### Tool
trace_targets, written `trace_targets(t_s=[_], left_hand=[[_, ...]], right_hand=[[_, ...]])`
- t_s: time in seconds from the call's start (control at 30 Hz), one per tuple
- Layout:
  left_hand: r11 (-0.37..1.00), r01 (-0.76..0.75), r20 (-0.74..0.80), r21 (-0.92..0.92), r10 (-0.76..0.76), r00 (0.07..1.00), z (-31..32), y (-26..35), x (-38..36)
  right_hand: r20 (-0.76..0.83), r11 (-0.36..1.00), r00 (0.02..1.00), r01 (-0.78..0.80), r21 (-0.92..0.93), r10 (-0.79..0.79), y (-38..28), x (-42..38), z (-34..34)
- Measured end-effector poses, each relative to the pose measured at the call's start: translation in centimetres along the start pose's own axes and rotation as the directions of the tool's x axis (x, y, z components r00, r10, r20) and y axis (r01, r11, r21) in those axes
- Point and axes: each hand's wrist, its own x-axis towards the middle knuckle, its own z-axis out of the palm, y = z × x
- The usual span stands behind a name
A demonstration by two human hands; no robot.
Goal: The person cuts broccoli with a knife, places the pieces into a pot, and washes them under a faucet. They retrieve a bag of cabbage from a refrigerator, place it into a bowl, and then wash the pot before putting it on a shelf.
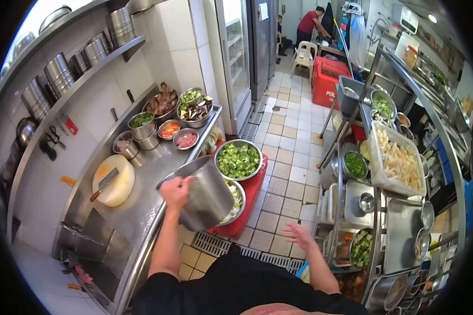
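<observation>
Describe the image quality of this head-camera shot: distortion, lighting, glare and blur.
Head view: strong fisheye, black corners, shelf and counter edges bowed; bright, even kitchen light, whitest at the top left; soft glare on the steel counter and the tilted metal container in the left hand; right hand slightly soft; far people small and indistinct.

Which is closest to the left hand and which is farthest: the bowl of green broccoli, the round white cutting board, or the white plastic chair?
From the left hand, which grips a tilted metal container:
1. Bowl of green broccoli, just past the container, on the red crate.
2. Round white cutting board, on the steel counter, toward the wall; a little farther out.
3. White plastic chair, far down the tiled aisle.
</observation>
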Motion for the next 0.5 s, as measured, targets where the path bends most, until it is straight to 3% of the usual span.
trace_targets(t_s=[0.03, 0.1, 0.17, 0.2, 0.27, 0.3, 0.37, 0.4, 0.43, 0.47, 0.5], left_hand=[[0.993, -0.108, 0.012, -0.047, 0.108, 0.994, 2.3, 2.0, 0.8], [0.976, -0.152, 0.028, -0.155, 0.158, 0.987, 5.5, 6.0, 2.6], [0.94, -0.203, 0.041, -0.275, 0.222, 0.974, 8.7, 9.3, 5.0], [0.919, -0.236, -0.002, -0.317, 0.248, 0.969, 10.0, 10.3, 6.3], [0.896, -0.269, -0.043, -0.354, 0.272, 0.961, 11.8, 12.2, 9.1], [0.893, -0.276, -0.056, -0.354, 0.275, 0.96, 12.6, 13.3, 10.8], [0.82, -0.346, -0.148, -0.456, 0.314, 0.938, 14.0, 15.1, 14.2], [0.798, -0.404, -0.167, -0.448, 0.369, 0.914, 14.4, 15.9, 16.2], [0.773, -0.457, -0.188, -0.44, 0.419, 0.888, 14.7, 16.4, 18.1], [0.8, -0.418, -0.041, -0.43, 0.445, 0.894, 14.4, 16.6, 19.5], [0.808, -0.41, -0.043, -0.423, 0.434, 0.9, 14.0, 17.2, 21.4]], right_hand=[[0.175, 0.997, 0.984, 0.005, 0.072, -0.017, -0.3, 1.6, 1.4], [0.4, 0.942, 0.917, -0.132, 0.31, -0.003, -3.1, 4.2, 6.0], [0.519, 0.796, 0.85, -0.25, 0.552, -0.093, -4.6, 8.0, 8.7], [0.509, 0.796, 0.854, -0.234, 0.559, -0.107, -6.3, 9.5, 9.6], [0.667, 0.706, 0.64, -0.264, 0.657, -0.381, -10.6, 12.3, 11.1], [0.67, 0.712, 0.635, -0.257, 0.654, -0.386, -12.8, 13.5, 11.1], [0.522, 0.68, 0.758, -0.144, 0.719, -0.391, -16.8, 16.2, 11.1], [0.467, 0.733, 0.794, -0.04, 0.679, -0.39, -18.6, 18.4, 10.5], [0.474, 0.741, 0.786, -0.031, 0.671, -0.397, -21.7, 19.9, 10.7], [0.483, 0.731, 0.73, 0.033, 0.682, -0.484, -24.7, 21.3, 10.6], [0.493, 0.714, 0.668, 0.082, 0.696, -0.558, -27.1, 22.5, 10.7]])
